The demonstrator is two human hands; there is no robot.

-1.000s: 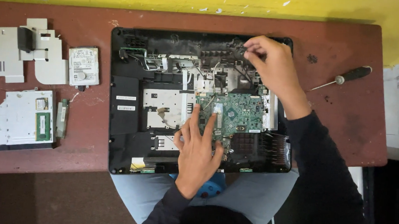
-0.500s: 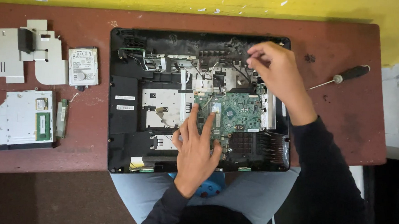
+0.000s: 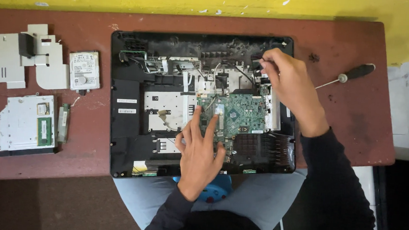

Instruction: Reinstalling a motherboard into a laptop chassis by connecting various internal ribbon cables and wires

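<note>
Green circuit board (image 3: 236, 115) gets steadied by the flat, spread left hand (image 3: 201, 150) while the right hand (image 3: 287, 84) pinches something tiny at the open black plastic computer shell's (image 3: 124, 125) top corner, probably loosening a connector, so gentle pulling seems needed.

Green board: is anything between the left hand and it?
Nothing visible. The left hand already rests with spread fingers on the green board inside the open black case. The right hand pinches something small at the case's upper right corner.

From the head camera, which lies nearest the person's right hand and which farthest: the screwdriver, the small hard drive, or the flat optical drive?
From the right hand:
1. Screwdriver, just to its right on the table.
2. Hard drive, far left of the open computer.
3. Optical drive, farthest, at the table's lower left.
</note>
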